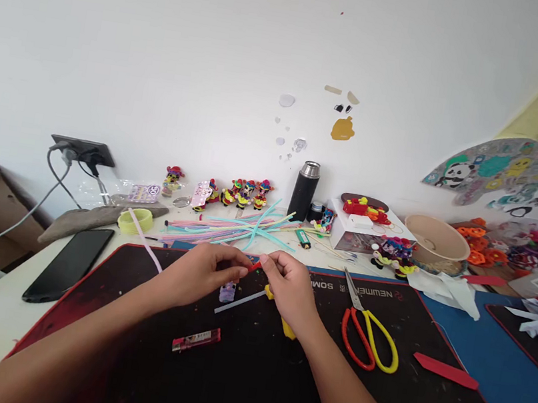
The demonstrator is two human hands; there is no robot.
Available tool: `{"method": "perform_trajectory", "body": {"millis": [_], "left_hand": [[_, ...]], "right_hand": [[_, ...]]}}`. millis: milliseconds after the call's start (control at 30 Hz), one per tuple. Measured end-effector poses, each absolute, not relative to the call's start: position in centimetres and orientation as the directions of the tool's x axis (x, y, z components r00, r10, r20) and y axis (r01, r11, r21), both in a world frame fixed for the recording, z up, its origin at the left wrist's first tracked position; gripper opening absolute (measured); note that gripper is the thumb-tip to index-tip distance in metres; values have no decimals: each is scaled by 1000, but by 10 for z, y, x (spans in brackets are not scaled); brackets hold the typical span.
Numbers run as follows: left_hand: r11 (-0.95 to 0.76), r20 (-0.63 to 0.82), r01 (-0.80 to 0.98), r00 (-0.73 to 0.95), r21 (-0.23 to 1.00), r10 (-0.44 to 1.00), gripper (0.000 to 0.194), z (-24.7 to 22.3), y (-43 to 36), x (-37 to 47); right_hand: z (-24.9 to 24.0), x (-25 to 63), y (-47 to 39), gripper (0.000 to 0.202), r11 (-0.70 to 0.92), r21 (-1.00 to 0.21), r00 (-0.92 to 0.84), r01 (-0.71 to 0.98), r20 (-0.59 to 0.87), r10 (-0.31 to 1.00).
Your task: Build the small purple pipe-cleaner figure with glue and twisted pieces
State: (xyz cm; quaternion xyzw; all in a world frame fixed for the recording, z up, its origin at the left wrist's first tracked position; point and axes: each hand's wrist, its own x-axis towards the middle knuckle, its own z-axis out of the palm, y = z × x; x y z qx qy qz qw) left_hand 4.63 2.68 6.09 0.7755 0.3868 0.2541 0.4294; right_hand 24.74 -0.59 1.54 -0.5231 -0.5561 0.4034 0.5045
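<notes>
Pinching the small red piece [255, 266] above the black mat [242, 379], your left hand [201, 273] and right hand [293, 291] nearly meet; it could slip or bend, if you pull unevenly.

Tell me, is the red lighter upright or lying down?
Lying down: the red lighter stretches lengthwise across the black mat, metal end leftward.

Black flask [303, 196] (silver-topped) near the wall [210, 51], dark phone [68, 264] well apart.

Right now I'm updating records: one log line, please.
left hand: pinching small red piece | right hand: pinching same piece | red-and-yellow-handled scissors: on black mat
</notes>
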Motion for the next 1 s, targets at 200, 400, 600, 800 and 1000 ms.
{"method": "perform_trajectory", "body": {"millis": [200, 400, 600, 800, 1000], "left_hand": [[-470, 144, 415, 611, 779, 778, 20, 67, 24, 47], [-553, 171, 450, 647, 701, 743, 21, 71, 31, 39], [-447, 55, 497, 621, 744, 782, 32, 74, 32, 35], [-409, 82, 497, 554, 765, 828, 32, 76, 42, 25], [-359, 67, 498, 512, 789, 856, 47, 81, 50, 14]], "right_hand": [[24, 244, -12, 38, 143, -950, 42, 278, 161, 986], [21, 242, -13, 35, 176, -925, 13, 337, 191, 981], [20, 239, -13, 34, 188, -930, -3, 316, 197, 980], [22, 236, -19, 33, 152, -952, 35, 266, 167, 985], [33, 287, -47, 34, 78, -865, 125, 496, 159, 979]]}}
